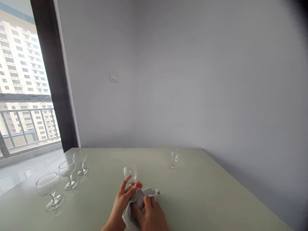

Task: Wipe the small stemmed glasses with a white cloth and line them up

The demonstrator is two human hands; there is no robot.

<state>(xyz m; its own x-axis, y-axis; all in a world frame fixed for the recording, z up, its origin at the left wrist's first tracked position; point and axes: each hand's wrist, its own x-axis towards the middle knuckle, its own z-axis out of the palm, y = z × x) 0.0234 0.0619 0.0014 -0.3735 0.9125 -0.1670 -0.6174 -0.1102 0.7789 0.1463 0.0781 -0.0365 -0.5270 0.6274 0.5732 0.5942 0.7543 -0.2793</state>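
Note:
Near the front middle of the pale green table, my left hand is closed around the lower part of a small clear glass, whose bowl points up and away. My right hand grips a crumpled light grey cloth and presses it against the base end of that glass. The foot of the glass is hidden by the cloth and fingers.
Three stemmed glasses stand in a row at the left: a front one, a middle one and a back one. A smaller stemmed glass stands at the back right of the table. Walls rise behind; a window is at far left.

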